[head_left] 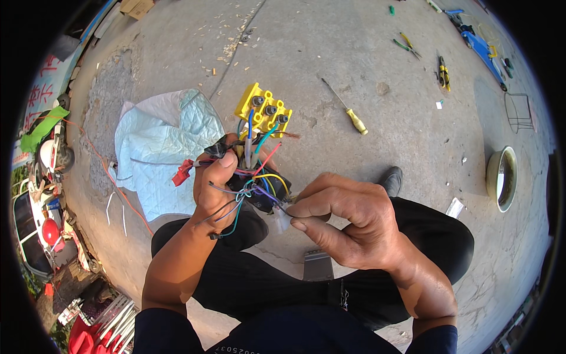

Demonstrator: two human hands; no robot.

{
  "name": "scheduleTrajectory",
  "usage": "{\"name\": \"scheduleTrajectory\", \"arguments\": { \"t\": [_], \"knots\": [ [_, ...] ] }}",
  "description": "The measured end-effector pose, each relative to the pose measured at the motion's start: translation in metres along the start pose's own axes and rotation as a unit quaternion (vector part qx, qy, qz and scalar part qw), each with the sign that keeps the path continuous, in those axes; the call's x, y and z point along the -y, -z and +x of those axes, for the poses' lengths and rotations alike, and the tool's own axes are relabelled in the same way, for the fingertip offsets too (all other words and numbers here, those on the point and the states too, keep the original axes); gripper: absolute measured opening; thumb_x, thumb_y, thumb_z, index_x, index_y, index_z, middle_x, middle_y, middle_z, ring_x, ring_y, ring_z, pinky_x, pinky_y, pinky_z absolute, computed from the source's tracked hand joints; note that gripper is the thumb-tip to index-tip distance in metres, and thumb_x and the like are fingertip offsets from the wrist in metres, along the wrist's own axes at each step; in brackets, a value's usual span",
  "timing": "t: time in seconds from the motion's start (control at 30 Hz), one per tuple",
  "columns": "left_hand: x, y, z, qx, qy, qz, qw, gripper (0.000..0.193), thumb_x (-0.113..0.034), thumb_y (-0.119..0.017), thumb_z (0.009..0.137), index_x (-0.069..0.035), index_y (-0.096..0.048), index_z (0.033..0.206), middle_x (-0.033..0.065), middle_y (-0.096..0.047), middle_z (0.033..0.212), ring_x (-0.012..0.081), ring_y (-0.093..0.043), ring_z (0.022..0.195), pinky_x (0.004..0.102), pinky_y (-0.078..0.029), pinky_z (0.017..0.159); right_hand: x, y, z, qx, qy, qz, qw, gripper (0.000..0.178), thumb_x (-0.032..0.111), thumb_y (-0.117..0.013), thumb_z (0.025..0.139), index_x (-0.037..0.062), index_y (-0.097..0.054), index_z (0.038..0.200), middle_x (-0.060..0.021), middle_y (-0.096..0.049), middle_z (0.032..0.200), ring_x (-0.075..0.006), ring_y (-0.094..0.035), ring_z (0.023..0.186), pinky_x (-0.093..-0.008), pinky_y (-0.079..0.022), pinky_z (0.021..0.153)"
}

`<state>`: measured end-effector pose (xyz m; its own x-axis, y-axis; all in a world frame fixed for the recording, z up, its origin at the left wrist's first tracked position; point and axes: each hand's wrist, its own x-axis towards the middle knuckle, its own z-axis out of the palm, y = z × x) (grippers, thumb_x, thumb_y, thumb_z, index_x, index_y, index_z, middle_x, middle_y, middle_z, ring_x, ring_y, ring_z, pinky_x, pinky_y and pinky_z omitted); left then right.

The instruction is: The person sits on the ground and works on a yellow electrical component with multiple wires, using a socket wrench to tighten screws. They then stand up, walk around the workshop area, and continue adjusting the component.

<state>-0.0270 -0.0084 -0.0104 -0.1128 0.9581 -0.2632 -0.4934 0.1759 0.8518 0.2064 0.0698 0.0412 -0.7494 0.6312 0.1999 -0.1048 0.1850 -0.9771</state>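
Note:
My left hand [216, 183] is closed around a bundle of wires, holding it up over my lap. At the bundle's far end is a yellow terminal block [263, 110] with dark bolts; a blue wire [250, 123] and a green wire [266, 139] run to it. Loose red, yellow, teal and purple wires fan out on the near side, around a black part [265, 197] mostly hidden behind them. A red connector [182, 173] sticks out left of my left hand. My right hand [354, 224] pinches the end of a thin dark wire between thumb and forefinger, close to a clear plastic connector [282, 220].
A light blue quilted cloth [159, 153] lies on the concrete to the left. Ahead right are a screwdriver [355, 121], green-handled pliers [408, 46] and yellow-black pliers [443, 75]. A round basin [502, 179] stands at far right, near a blue jack [484, 57]. A motorbike stands at left.

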Motion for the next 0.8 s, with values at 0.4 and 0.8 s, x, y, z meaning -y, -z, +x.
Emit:
{"name": "scheduleTrajectory", "arguments": {
  "t": [0.4, 0.8],
  "knots": [
    [-0.008, -0.013, -0.006, 0.017, -0.034, 0.077, 0.996, 0.056, -0.028, -0.065, 0.084, 0.009, -0.053, 0.125, 0.0245, -0.067, 0.11, 0.0309, -0.07, 0.096, 0.0438, -0.058, 0.089, -0.014, 0.003, 0.001, -0.05, -0.06, 0.039, 0.996, 0.012, 0.011, -0.076, 0.087, 0.0004, -0.071, 0.089, -0.0088, -0.067, 0.084, -0.0151, -0.065, 0.076, -0.0293, -0.052, 0.068],
    [0.0, -0.02, 0.004, 0.105, -0.228, 0.282, 0.926, 0.033, -0.029, -0.057, 0.092, 0.003, -0.058, 0.083, 0.0105, -0.061, 0.077, 0.0132, -0.055, 0.064, 0.0268, -0.043, 0.058, -0.012, -0.005, 0.001, -0.045, -0.267, 0.164, 0.948, 0.028, 0.023, -0.074, 0.093, -0.0048, -0.071, 0.095, -0.0094, -0.072, 0.082, -0.0113, -0.064, 0.077, -0.0288, -0.053, 0.071]
  ]
}}
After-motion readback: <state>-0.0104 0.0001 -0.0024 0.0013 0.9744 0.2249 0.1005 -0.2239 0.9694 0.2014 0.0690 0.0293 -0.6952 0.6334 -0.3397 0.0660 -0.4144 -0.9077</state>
